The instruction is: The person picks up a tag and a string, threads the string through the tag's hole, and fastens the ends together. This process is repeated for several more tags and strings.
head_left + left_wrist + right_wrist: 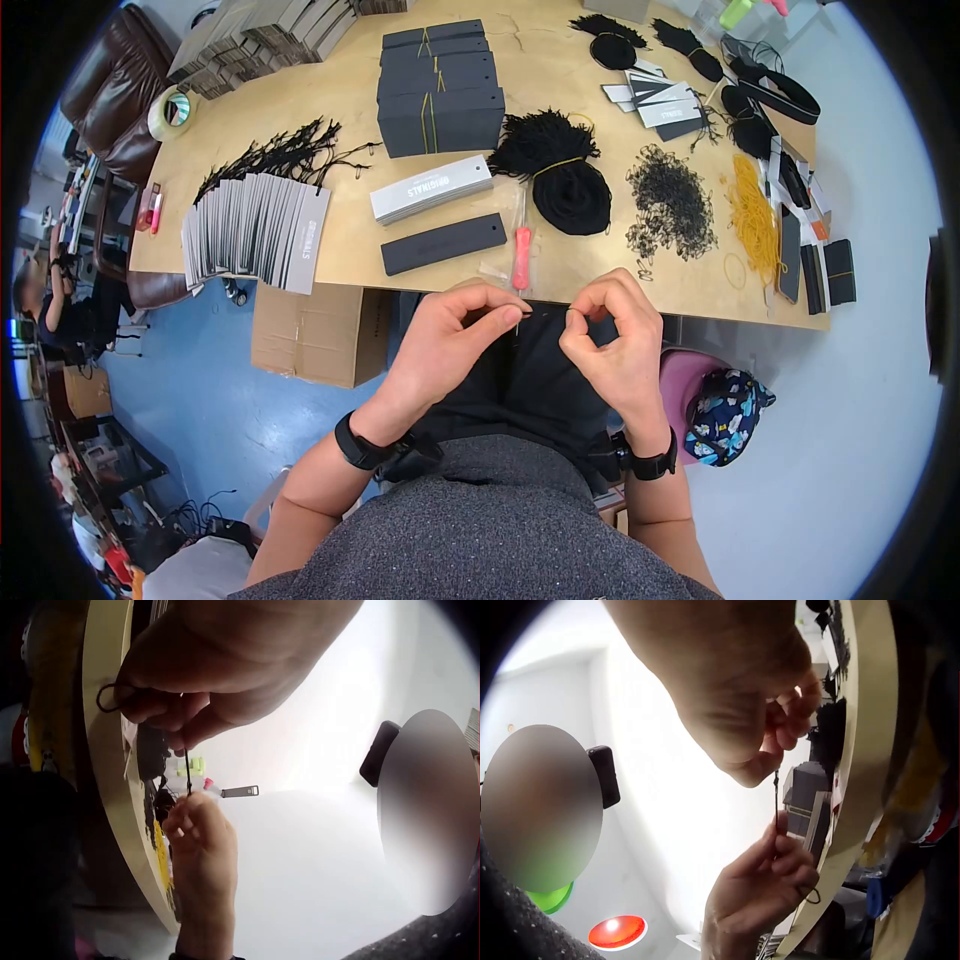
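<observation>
Over the table's front edge my left hand (440, 340) pinches a thin black cord (187, 763) between thumb and fingertips. A loop of this cord sticks out past the left fingers in the left wrist view. My right hand (615, 340) pinches the cord's other end, and the short length between the hands runs straight, with a small knot near the right fingertips. Just beyond the hands lies a pink-handled tool (521, 258). Beside it are a dark stack of tags (443, 244) and a white stack of printed tags (430, 190).
Fanned tags (255, 235) with black cords (275, 160) lie at left. Behind the white stack stand banded dark tag stacks (440, 120). Rightward are a bundle of black cords (570, 195), a heap of small black wire pieces (670, 205) and yellow rubber bands (752, 220). A cardboard box (310, 335) stands below.
</observation>
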`<action>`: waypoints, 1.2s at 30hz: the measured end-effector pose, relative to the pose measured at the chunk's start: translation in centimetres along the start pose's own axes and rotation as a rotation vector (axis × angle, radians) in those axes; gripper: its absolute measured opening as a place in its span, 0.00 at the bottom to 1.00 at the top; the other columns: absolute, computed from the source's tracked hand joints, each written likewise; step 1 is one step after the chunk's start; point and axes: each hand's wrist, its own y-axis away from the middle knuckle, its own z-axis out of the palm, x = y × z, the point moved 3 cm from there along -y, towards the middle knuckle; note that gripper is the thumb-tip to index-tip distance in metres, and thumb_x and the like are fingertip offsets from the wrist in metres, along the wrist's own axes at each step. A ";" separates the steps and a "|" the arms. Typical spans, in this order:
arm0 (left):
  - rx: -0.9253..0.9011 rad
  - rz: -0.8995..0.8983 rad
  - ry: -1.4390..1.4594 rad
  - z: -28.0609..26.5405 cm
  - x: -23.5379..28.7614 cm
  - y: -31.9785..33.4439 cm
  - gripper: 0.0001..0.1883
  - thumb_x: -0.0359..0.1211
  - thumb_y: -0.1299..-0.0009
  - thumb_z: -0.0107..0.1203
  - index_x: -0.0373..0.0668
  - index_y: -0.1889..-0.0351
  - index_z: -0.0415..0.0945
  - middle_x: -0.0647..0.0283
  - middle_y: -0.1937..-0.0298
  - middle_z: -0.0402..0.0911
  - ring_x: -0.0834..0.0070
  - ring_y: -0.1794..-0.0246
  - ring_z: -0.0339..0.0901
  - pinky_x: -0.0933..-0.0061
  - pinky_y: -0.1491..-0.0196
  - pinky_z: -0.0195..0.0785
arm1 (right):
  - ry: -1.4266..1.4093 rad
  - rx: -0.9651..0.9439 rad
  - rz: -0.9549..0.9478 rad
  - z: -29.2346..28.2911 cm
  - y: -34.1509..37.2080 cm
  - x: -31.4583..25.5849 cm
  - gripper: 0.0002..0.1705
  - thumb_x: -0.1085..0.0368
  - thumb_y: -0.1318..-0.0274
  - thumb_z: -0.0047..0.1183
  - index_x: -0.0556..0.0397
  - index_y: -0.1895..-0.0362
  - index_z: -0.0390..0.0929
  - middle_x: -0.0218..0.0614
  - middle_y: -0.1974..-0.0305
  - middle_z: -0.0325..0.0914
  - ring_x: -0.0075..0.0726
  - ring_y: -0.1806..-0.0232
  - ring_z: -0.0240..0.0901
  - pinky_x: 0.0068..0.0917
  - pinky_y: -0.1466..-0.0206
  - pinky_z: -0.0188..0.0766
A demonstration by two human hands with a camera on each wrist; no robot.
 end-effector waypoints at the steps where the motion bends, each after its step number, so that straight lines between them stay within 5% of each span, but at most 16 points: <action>1: -0.002 0.002 -0.002 -0.3 0.2 0.0 0.09 0.27 0.26 0.56 0.34 0.52 0.83 0.68 0.61 0.83 0.85 0.58 0.75 0.83 0.52 0.68 | -0.009 -0.004 0.044 -0.2 0.0 0.3 0.09 0.78 0.59 0.59 0.56 0.72 0.73 0.35 0.73 0.71 0.32 0.74 0.70 0.27 0.68 0.70; 6: 0.059 0.023 0.072 -1.7 0.1 0.0 0.12 0.21 0.28 0.53 0.34 0.47 0.80 0.66 0.60 0.84 0.84 0.57 0.78 0.82 0.54 0.71 | 0.015 -0.089 0.159 -1.8 0.0 2.8 0.06 0.76 0.52 0.58 0.58 0.73 0.73 0.35 0.72 0.71 0.30 0.73 0.70 0.27 0.66 0.70; 12: 0.072 0.142 -0.163 -0.1 1.4 -0.3 0.17 0.18 0.30 0.52 0.35 0.44 0.77 0.64 0.61 0.85 0.81 0.58 0.81 0.81 0.54 0.73 | 0.076 -0.088 0.173 -1.1 -0.4 1.4 0.17 0.74 0.48 0.59 0.56 0.53 0.74 0.38 0.62 0.74 0.30 0.71 0.73 0.27 0.64 0.73; 14: 0.071 0.158 -0.188 0.4 1.6 -0.5 0.16 0.18 0.30 0.53 0.35 0.44 0.77 0.63 0.61 0.85 0.81 0.58 0.81 0.80 0.53 0.74 | -0.240 -0.207 0.132 0.2 -0.5 -0.2 0.22 0.73 0.43 0.59 0.54 0.44 0.70 0.41 0.53 0.75 0.29 0.69 0.75 0.27 0.63 0.74; 17: 0.087 0.189 -0.175 0.7 1.7 -0.7 0.15 0.18 0.30 0.53 0.34 0.46 0.77 0.63 0.61 0.85 0.81 0.58 0.82 0.79 0.54 0.74 | -0.332 -0.423 0.243 2.0 -0.3 0.2 0.16 0.72 0.40 0.58 0.57 0.49 0.73 0.40 0.57 0.79 0.27 0.71 0.76 0.25 0.64 0.75; 21: 0.173 0.304 -0.375 -0.1 3.2 -0.8 0.12 0.20 0.32 0.56 0.34 0.50 0.78 0.60 0.63 0.85 0.76 0.61 0.83 0.77 0.58 0.75 | -0.296 -0.256 0.328 2.3 -0.1 1.5 0.06 0.70 0.38 0.58 0.59 0.60 0.77 0.34 0.76 0.77 0.26 0.78 0.72 0.25 0.71 0.70; 24: 0.261 0.492 -0.655 -1.8 4.1 -2.4 0.12 0.22 0.35 0.60 0.35 0.53 0.80 0.56 0.62 0.83 0.70 0.66 0.82 0.74 0.63 0.73 | -0.200 -0.260 0.285 1.4 0.2 2.1 0.05 0.70 0.38 0.58 0.59 0.61 0.77 0.35 0.76 0.76 0.24 0.78 0.71 0.23 0.73 0.68; 28: 0.499 0.692 -1.040 -5.2 4.9 -6.5 0.14 0.26 0.38 0.64 0.34 0.54 0.81 0.56 0.59 0.80 0.60 0.56 0.78 0.64 0.53 0.71 | -0.225 -0.213 0.310 0.1 0.4 1.4 0.04 0.71 0.38 0.58 0.60 0.62 0.77 0.32 0.76 0.74 0.20 0.77 0.70 0.20 0.73 0.66; 36: 0.378 0.502 -1.006 -7.8 4.3 -8.8 0.16 0.31 0.42 0.68 0.37 0.55 0.84 0.56 0.57 0.81 0.56 0.54 0.75 0.62 0.48 0.68 | -0.186 -0.223 0.286 -0.7 1.6 1.5 0.04 0.72 0.38 0.58 0.60 0.62 0.77 0.32 0.76 0.75 0.20 0.77 0.70 0.20 0.73 0.66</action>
